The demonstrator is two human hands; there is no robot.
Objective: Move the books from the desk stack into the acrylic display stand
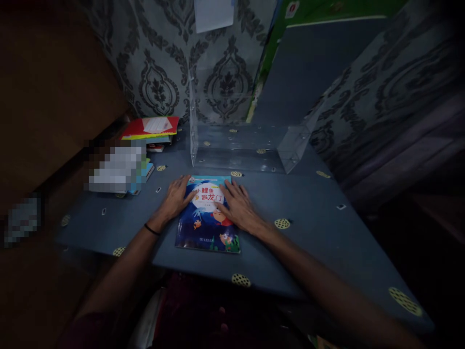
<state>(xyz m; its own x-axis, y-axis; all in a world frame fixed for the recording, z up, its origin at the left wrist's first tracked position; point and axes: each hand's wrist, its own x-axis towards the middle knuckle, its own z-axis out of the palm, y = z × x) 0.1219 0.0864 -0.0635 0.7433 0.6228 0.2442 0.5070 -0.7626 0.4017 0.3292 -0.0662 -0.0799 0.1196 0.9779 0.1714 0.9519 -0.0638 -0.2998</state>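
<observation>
One blue book [205,228], flat near the table's [305,203] front edge

L hand [177,196] is on the book's left side, up by the top corner. R hand [240,206] is on the right side, a bit more over the cover. On both, the thumb is apart from the other fingers, & they lie on the book w/o a pinch. Black band [151,229] on L wrist.

Book looks thin, so prob. light & bendy, b/c the cover seems to be just paper. It's shiny, so maybe a bit slippy. Corners could fold. Best hold, I think: both long sides, thumbs on top, fingers under.

Clear rack [292,150] stands past the book, toward the table's back edge. Red-topped pile [134,127] is by the back left corner. Blurry pile [116,169] sits nearer the left edge; can't tell what's on top.
</observation>
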